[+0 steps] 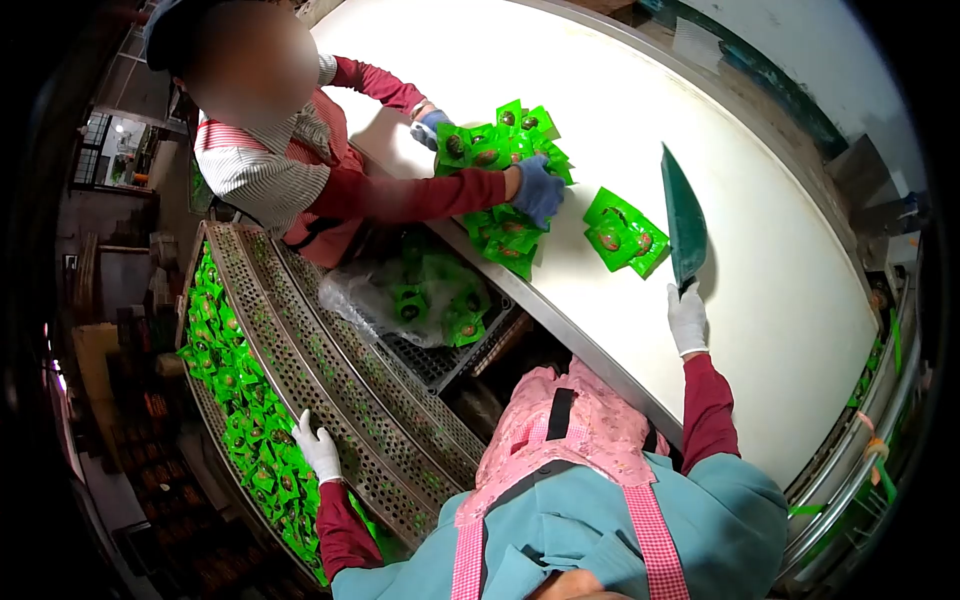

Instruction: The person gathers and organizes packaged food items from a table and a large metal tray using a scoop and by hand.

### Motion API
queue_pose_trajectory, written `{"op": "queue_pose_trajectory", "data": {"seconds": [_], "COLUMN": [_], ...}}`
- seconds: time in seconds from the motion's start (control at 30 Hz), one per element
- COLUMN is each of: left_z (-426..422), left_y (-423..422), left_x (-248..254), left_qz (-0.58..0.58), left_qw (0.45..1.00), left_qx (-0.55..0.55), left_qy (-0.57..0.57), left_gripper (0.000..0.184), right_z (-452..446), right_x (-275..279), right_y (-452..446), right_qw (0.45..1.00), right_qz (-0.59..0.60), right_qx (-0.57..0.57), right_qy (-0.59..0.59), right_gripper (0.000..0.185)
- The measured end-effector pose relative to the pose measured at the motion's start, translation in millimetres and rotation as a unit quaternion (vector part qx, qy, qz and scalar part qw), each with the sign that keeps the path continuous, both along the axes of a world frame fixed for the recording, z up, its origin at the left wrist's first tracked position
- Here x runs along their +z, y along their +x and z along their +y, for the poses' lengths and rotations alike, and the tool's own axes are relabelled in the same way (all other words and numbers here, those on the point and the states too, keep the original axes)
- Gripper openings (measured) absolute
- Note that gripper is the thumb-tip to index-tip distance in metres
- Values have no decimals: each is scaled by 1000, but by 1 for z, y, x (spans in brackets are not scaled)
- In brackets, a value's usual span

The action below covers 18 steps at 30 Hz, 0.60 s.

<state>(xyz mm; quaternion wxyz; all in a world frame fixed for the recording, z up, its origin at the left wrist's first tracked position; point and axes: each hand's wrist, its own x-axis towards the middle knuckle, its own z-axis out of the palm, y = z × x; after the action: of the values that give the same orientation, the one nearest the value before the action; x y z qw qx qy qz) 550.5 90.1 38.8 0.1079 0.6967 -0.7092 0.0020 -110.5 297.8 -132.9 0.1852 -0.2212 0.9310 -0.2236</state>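
My right hand (687, 319), in a white glove, is closed around the narrow end of a dark green scoop (684, 222). Its long blade is tilted over the white tabletop (790, 330). Just left of the blade lie a few shiny green packets (625, 233), partly overlapping. My left hand (317, 449), also gloved in white, has its fingers apart at the edge of the perforated metal chute (330, 380). Nothing shows in its fingers. Beside it, many green packets (250, 430) fill a long trough.
Across the table a co-worker's blue-gloved hands (538, 190) are on a heap of green packets (505, 235). Below the table edge, a dark crate (440, 370) holds a clear plastic bag (370, 297) with more packets. A metal rail (830, 510) runs at the right.
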Motion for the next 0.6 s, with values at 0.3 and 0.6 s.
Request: {"op": "queue_pose_trajectory", "data": {"seconds": [0.3,0.6], "left_z": [1,1], "left_y": [1,-5], "left_x": [1,3], "left_qz": [-5,3], "left_qw": [1000,1000], "left_qx": [7,19], "left_qy": [3,19], "left_gripper": [51,51], "right_z": [0,-2], "right_x": [-26,-22], "right_y": [3,4], "right_qw": [999,997], "right_qz": [29,0], "right_qx": [22,69], "right_qy": [-8,46], "right_gripper": [48,40]}}
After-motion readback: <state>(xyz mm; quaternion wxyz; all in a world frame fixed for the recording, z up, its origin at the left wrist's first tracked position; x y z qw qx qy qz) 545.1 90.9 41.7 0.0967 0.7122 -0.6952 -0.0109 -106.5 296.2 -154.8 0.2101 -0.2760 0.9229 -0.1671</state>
